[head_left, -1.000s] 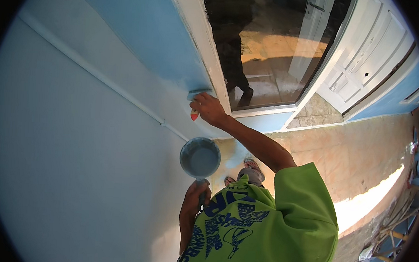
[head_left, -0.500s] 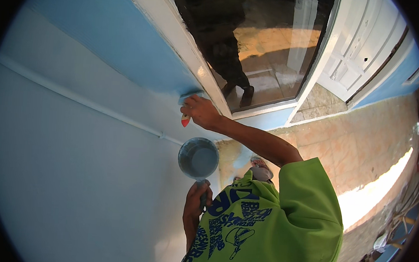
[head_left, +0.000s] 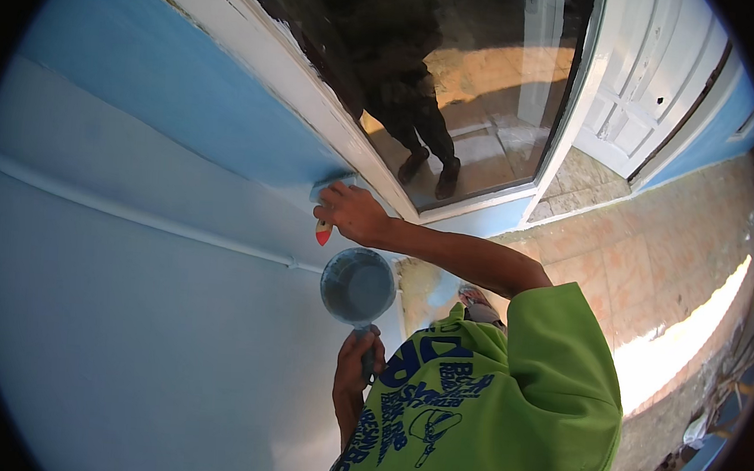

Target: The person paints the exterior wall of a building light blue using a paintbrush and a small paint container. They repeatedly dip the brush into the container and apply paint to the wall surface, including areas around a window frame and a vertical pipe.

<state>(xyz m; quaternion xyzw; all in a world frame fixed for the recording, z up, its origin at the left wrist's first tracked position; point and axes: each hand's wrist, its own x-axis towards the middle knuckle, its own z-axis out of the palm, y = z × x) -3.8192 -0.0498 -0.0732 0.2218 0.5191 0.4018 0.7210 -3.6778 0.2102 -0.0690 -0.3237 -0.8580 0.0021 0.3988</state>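
Note:
My right hand [head_left: 354, 213] is closed around a paintbrush [head_left: 323, 233] with a pale handle and a red tip. Its bristles press against the blue band of the wall [head_left: 257, 146], close beside the white window frame [head_left: 314, 132]; my fingers partly hide the brush. Lower down, my left hand [head_left: 354, 364] grips the handle of a round grey dipper [head_left: 358, 286]. Bluish-grey paint smears its inner wall, and it is held just below the brush, near the wall.
A thin pipe [head_left: 136, 222] runs along the pale lower wall [head_left: 155, 334]. Dark window glass [head_left: 489, 96] reflects a standing figure. Farther right are a white panelled door [head_left: 640, 105] and a tiled floor [head_left: 617, 259] with a bright sunlit patch. Assorted clutter [head_left: 702, 428] lies at the right edge.
My right hand and the brush have shifted slightly left and down along the wall. The left hand keeps the dipper in nearly the same place. The view has tilted a little.

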